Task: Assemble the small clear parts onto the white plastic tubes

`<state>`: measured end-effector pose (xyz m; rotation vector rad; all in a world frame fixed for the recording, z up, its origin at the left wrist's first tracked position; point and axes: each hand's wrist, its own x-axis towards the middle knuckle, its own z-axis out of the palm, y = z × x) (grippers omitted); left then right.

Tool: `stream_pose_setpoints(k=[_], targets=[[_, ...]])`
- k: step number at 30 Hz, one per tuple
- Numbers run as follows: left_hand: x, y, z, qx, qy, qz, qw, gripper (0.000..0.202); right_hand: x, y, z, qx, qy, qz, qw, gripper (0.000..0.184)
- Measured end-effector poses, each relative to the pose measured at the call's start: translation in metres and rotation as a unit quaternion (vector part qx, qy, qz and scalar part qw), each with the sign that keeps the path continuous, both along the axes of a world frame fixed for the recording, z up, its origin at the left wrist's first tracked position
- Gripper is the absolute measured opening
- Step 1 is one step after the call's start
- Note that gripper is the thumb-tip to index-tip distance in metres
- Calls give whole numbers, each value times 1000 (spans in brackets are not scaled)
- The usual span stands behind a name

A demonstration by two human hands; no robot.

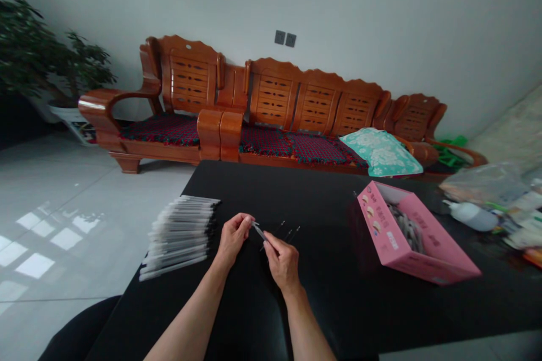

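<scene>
Both hands meet over the middle of a black table [322, 304]. My left hand [234, 237] is closed in a pinch on one end of a thin clear pen tube [258, 231]. My right hand [283, 262] grips the same pen's other end, fingers curled round it. A row of several finished clear pens [180, 234] lies at the table's left edge, close to my left hand. A few small dark pen parts [290, 231] lie just beyond my hands.
An open pink cardboard box [406, 248] with several grey parts inside sits to the right. Bags and a white bottle [470, 215] clutter the far right. Behind the table stands a wooden sofa [271, 107] with a green pillow, and a potted plant [38, 56] is at left.
</scene>
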<state>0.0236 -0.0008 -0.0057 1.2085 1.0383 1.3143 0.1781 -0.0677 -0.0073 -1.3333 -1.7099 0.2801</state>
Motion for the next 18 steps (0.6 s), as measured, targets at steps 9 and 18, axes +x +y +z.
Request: stream_pose_setpoints(k=[9,18], targets=[[-4,-1,3,46,107,12,993,32,-1,-1,0,-25,-22,4,999,32],[7,-3,-2,-11,17,23,1000,38,-2,-2,3,-34,-14,15,999,31]])
